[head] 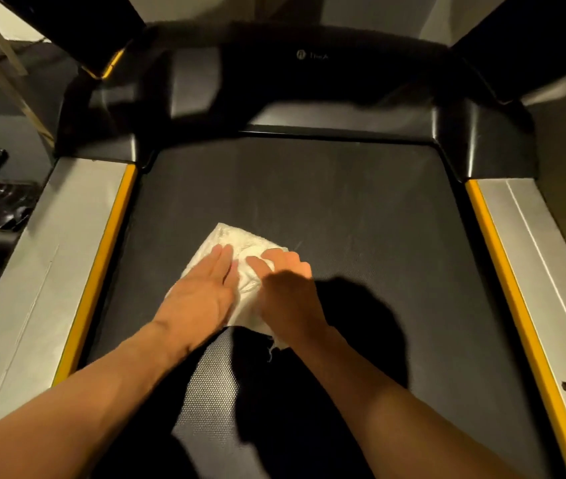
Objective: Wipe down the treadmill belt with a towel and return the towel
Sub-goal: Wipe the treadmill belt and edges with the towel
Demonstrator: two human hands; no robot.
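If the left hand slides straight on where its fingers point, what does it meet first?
Beyond the towel, only bare belt, then likely the black front cover.

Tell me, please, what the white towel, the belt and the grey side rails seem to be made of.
Towel: soft white cloth, probably cotton; it crumples and has a loose thread. Belt: black rubbery sheet, matte, with fine dotted texture. Side rails: silver-grey, dull sheen; painted metal or plastic, unclear.
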